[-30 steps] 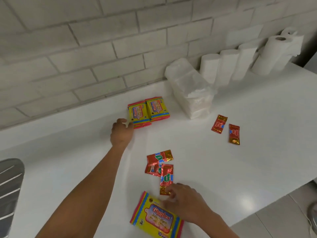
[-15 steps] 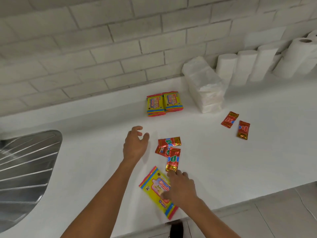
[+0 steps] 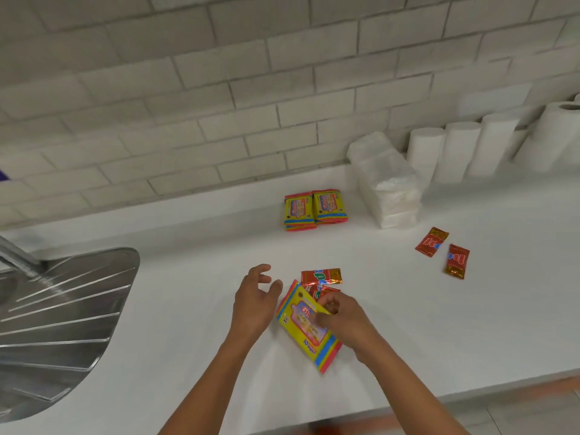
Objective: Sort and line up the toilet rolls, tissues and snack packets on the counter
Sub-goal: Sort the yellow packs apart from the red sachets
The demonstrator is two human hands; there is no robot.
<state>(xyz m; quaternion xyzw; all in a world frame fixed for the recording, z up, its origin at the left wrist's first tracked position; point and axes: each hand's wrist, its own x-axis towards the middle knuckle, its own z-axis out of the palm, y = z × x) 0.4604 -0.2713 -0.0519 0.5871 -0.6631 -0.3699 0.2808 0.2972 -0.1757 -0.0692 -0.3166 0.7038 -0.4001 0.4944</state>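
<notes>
The right hand [image 3: 340, 318] has its grip pinched on a yellow snack packet [image 3: 309, 332] with red and blue borders, near the front edge of the white surface [image 3: 194, 309]. The left hand [image 3: 254, 301] hovers beside it, grip wide. Behind stands a white brick wall [image 3: 219, 89].

The desk [image 3: 408, 324] looked smooth and faintly glossy; the draining board [image 3: 62, 309] was ribbed shiny metal, the red sachets [image 3: 456, 260] glossy foil, the wall tiles [image 3: 219, 89] matt.
</notes>
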